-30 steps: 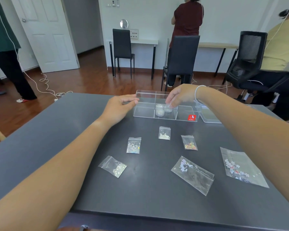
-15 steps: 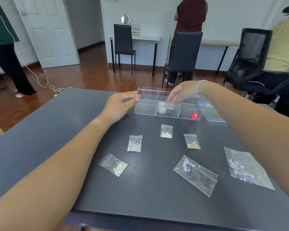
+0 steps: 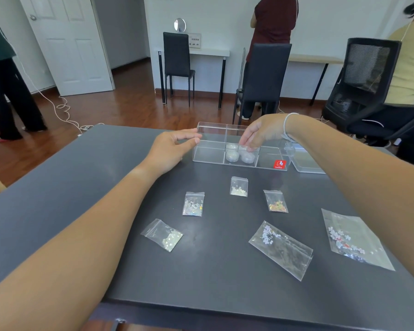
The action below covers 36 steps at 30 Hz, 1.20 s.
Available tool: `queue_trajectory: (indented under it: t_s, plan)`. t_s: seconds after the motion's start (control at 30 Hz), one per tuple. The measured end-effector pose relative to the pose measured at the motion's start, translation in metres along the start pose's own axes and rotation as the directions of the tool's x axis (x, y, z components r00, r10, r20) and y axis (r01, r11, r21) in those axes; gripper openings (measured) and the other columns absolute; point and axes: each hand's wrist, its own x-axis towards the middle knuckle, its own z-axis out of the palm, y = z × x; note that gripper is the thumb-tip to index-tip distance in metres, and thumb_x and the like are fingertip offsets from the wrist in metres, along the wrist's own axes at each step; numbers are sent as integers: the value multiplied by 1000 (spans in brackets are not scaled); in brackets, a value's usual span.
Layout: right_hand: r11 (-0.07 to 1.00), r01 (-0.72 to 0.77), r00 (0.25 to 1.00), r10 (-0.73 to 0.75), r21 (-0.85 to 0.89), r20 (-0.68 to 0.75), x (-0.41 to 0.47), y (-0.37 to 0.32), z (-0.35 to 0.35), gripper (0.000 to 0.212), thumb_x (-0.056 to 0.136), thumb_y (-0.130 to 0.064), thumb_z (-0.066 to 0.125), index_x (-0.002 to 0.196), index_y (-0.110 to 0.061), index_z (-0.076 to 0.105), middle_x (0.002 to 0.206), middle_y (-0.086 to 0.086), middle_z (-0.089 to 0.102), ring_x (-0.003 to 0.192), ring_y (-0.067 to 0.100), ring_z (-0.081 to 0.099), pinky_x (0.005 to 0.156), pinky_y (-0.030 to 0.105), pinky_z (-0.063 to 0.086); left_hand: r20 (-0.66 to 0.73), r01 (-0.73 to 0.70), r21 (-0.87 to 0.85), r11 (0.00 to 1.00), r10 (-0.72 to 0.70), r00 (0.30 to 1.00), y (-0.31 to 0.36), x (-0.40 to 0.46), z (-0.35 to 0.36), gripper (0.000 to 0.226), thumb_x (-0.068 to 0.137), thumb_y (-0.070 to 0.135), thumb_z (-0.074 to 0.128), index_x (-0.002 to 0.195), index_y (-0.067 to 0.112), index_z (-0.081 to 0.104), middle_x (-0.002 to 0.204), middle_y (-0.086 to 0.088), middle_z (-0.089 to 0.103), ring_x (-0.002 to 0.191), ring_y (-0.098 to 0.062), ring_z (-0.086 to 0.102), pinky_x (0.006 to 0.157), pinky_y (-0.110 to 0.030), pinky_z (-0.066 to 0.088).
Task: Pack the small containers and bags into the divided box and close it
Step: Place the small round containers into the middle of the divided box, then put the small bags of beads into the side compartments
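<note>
A clear divided box (image 3: 208,154) with a red sticker stands at the far middle of the grey table (image 3: 58,199). Small round containers (image 3: 232,156) sit side by side in its middle front compartment. My right hand (image 3: 261,133) hangs over that compartment, fingers pointing down and loose, tips at the top of the right-hand container (image 3: 247,158). My left hand (image 3: 175,149) rests its fingertips against the box's left end. Several small bags of sequins lie in front: one white (image 3: 239,186), one silver (image 3: 193,203), one orange (image 3: 275,201), one nearer left (image 3: 163,235).
The box's clear lid (image 3: 307,161) lies just right of the box. Two larger bags (image 3: 281,249) (image 3: 354,237) lie front right. Beyond the far table edge stand black chairs (image 3: 261,75), an office chair (image 3: 363,75) and people.
My right hand's fingers have loosened over the second container, which now sits beside the first in the compartment. My left hand stays at the box's left end.
</note>
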Motion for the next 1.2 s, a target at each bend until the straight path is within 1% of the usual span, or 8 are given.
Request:
queue_trajectory:
  t_s: [0.2, 0.4, 0.5, 0.63, 0.77, 0.83, 0.97, 1.2]
  plan:
    - [997, 27, 997, -21, 74, -75, 1, 6, 5, 20, 77, -14, 67, 95, -23, 69, 104, -5, 62, 109, 17, 52, 103, 34, 35, -4, -5, 7, 1000, 5, 1000, 1, -1, 0, 19, 87, 27, 58, 104, 29, 66, 129, 10, 56, 97, -1, 55, 60, -14, 46]
    - [975, 143, 945, -83, 169, -317, -9, 14, 24, 16, 82, -13, 62, 93, -22, 67, 106, -2, 63, 98, 15, 55, 85, 25, 38, -1, -13, 1, 1000, 13, 1000, 1, -2, 1, 18, 87, 27, 57, 103, 31, 66, 129, 9, 55, 98, 2, 55, 57, -11, 46]
    - [973, 194, 880, -116, 126, -461, -18, 21, 35, 17, 85, -21, 58, 100, -22, 65, 114, -2, 63, 104, 15, 55, 97, 33, 41, -4, -15, -4, 1000, 15, 1000, 0, -3, 2, 18, 87, 27, 58, 101, 34, 65, 129, 9, 55, 95, 0, 55, 58, -13, 47]
    - [976, 195, 804, -104, 95, -585, -30, 27, 47, 19, 88, -30, 54, 103, -26, 63, 125, -3, 61, 120, 22, 50, 111, 51, 25, -17, -11, 4, 1000, 11, 1000, 0, -3, 3, 17, 87, 27, 58, 100, 35, 65, 130, 9, 56, 85, -11, 52, 63, -21, 48]
    - [993, 120, 767, -106, -20, -633, -37, 29, 61, 22, 90, -33, 50, 109, -28, 61, 133, -4, 56, 126, 23, 46, 115, 53, 11, -28, -14, 14, 1000, 14, 1000, 1, -5, 4, 18, 87, 27, 58, 102, 33, 65, 130, 10, 55, 88, 2, 56, 59, -15, 48]
    - [993, 112, 762, -105, -29, -639, -38, 31, 66, 23, 91, -32, 49, 110, -27, 61, 133, -4, 56, 125, 23, 47, 114, 53, 11, -35, -13, 21, 1000, 13, 999, 1, -5, 5, 19, 87, 27, 58, 103, 32, 66, 130, 10, 55, 89, 1, 57, 65, -18, 49]
    - [992, 129, 736, -101, -8, -670, -39, 34, 72, 24, 92, -29, 47, 110, -25, 62, 130, -3, 59, 122, 22, 49, 115, 53, 12, -48, -1, 36, 999, 3, 999, 0, -5, 6, 22, 87, 26, 58, 106, 26, 66, 131, 7, 55, 112, -10, 54, 95, -36, 44]
    - [980, 190, 696, -99, 50, -712, -38, 34, 80, 25, 92, -24, 48, 112, -21, 63, 127, 4, 61, 120, 26, 52, 111, 52, 29, -58, -13, 60, 998, 16, 998, 0, -5, 7, 22, 86, 27, 58, 107, 27, 67, 131, 6, 56, 109, -5, 53, 94, -36, 45]
